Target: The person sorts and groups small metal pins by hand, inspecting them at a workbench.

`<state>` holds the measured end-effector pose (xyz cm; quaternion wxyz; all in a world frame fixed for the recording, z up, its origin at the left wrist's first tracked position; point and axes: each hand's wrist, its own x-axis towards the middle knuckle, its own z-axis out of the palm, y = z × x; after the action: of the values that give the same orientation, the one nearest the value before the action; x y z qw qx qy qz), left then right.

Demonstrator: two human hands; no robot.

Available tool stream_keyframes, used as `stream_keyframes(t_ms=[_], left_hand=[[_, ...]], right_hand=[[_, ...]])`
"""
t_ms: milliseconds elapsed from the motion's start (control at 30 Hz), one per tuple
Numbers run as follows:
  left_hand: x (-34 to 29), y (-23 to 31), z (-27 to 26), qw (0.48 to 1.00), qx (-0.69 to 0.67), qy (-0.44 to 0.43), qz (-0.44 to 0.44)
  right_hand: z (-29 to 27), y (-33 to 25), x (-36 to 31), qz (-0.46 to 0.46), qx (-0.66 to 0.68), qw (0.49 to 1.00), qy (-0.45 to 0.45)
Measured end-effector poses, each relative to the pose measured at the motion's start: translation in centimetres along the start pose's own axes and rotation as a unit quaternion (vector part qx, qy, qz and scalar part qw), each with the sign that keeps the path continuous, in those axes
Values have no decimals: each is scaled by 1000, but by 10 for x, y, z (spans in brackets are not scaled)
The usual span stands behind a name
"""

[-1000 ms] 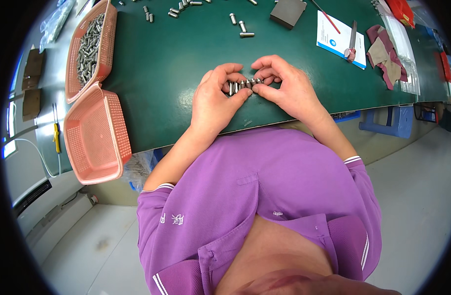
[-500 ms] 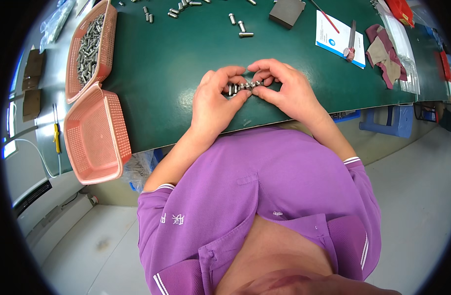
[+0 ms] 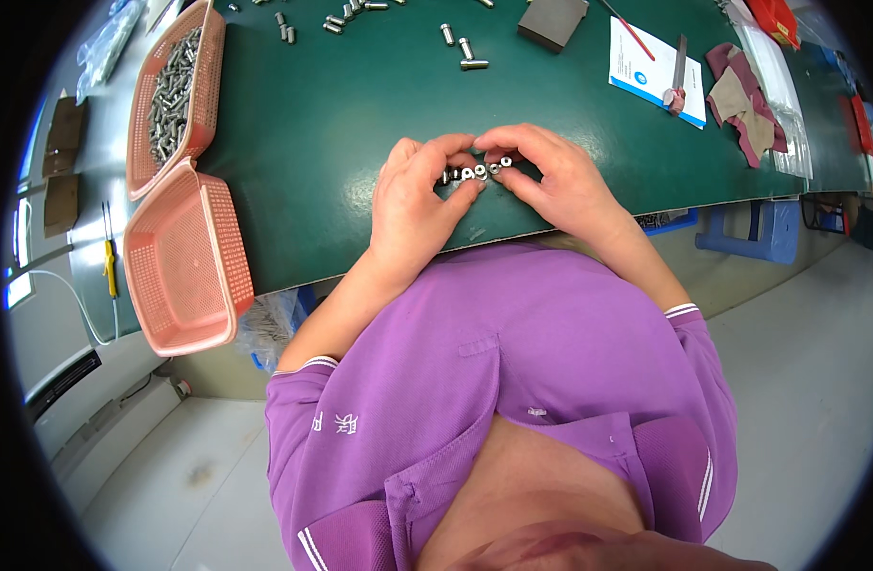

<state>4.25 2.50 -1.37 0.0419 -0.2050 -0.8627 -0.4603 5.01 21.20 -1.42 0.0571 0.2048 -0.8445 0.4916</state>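
Observation:
A row of several small, shiny metal pins (image 3: pixel 480 171) is bunched between my two hands, low over the green table near its front edge. Their round ends point up, and dark centres show in some of them. My left hand (image 3: pixel 411 195) is curled around the left end of the row, with its thumb on the near side. Around the right end, my right hand (image 3: pixel 555 176) has its thumb and fingers closed in a pinch. The fingers partly hide the pins, so their lower parts do not show.
A pink basket (image 3: pixel 215 81) full of metal pins stands at the left, with a second pink basket (image 3: pixel 184 257) nearer me. Loose pins (image 3: pixel 474 65) lie farther back. Beyond them are a grey block (image 3: pixel 551 24), a paper sheet (image 3: pixel 636 81), a caliper-like tool (image 3: pixel 679 76) and a cloth (image 3: pixel 741 100).
The pins have tilted so that their round ends face up more. My right hand has shifted slightly down, and its fingers have moved a little along the row.

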Motion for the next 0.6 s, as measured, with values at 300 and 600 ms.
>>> stream_keyframes(t_ms=[300, 600], left_hand=[[0, 6, -5, 999, 39, -22, 14], [-3, 7, -15, 996, 63, -62, 1]], right_hand=[[-5, 0, 2, 1, -57, 998, -15], [-14, -9, 15, -39, -110, 991, -69]])
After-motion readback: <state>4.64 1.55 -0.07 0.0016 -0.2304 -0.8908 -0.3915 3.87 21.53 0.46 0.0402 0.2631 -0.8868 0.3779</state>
